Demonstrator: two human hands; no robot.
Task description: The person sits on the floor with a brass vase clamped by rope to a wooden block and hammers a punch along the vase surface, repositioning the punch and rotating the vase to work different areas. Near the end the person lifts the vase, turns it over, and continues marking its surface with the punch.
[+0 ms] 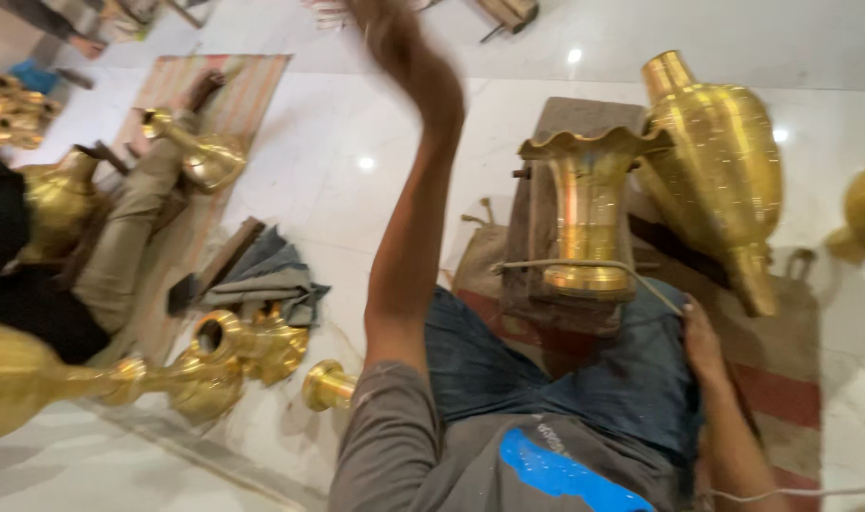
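Your right hand [703,343] rests low on your right knee, on the blue denim; fingers lie flat against the cloth, holding nothing that shows. A thin cord [584,266] runs across just ahead of it, over the base of the fluted brass vase [589,213]. That vase stands upright, bound by the cord against a brown padded block [584,118] set on a red-striped mat [783,379]. A larger brass urn [717,171] leans tilted just beside it on the right, touching the fluted rim. Your left hand [404,47] is raised high, well apart from the vase, motion-blurred; cannot tell whether it is wide or closed. Left of your leg, brass parts [252,346] lie on the white floor [338,180]. Farther left, another person's leg [134,228] stretches beside a small brass pot [205,156].
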